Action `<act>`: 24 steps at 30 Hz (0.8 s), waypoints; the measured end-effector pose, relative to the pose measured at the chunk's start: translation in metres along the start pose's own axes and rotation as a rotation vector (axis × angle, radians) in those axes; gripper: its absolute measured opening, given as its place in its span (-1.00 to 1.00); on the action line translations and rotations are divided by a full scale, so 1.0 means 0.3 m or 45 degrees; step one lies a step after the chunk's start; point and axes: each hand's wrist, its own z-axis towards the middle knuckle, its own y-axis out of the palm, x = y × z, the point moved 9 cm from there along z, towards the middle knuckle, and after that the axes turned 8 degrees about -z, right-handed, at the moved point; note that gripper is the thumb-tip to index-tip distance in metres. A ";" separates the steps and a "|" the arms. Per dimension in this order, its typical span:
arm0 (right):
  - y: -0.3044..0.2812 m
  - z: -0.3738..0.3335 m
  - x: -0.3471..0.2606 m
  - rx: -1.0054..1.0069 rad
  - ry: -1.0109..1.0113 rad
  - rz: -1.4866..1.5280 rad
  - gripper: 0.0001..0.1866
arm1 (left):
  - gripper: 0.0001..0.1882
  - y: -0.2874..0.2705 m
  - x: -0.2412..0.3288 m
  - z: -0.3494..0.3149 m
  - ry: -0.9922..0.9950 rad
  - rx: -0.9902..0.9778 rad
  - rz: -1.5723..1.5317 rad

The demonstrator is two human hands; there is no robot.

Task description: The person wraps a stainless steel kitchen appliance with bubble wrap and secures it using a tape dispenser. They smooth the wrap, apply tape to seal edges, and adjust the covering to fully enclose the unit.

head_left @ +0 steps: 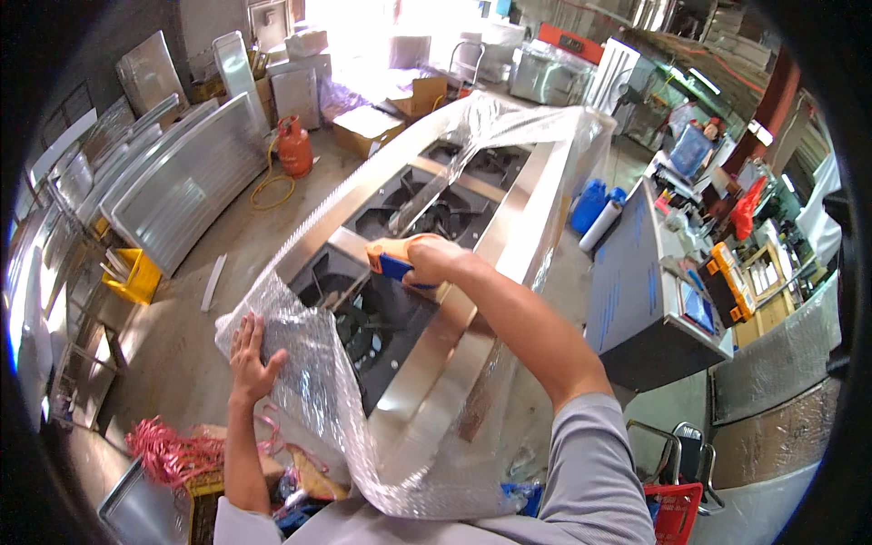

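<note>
Before me lies a long stainless-steel gas stove (406, 391) with several black burners (363, 338) along its top. Clear bubble wrap (304, 350) drapes over its near end and along the rims, leaving the burners mostly uncovered. My left hand (252, 361) presses flat on the wrap at the near left corner, fingers spread. Over the middle of the stove, my right hand (438, 261) grips an orange-and-blue handheld tool (392, 258); its exact kind is not clear. A loose strip of clear film (445, 186) crosses the far burners.
Steel panels (186, 182) lean at the left, near a red gas cylinder (293, 147) and a yellow crate (136, 275). Cardboard boxes (366, 132) stand beyond. A grey cabinet (627, 282) with tools on top is at the right. Pink twine (173, 451) lies lower left.
</note>
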 end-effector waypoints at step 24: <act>0.382 -1.093 -0.501 -0.256 -0.230 1.445 -0.05 | -0.59 -0.218 1.007 -0.333 0.946 0.059 -0.787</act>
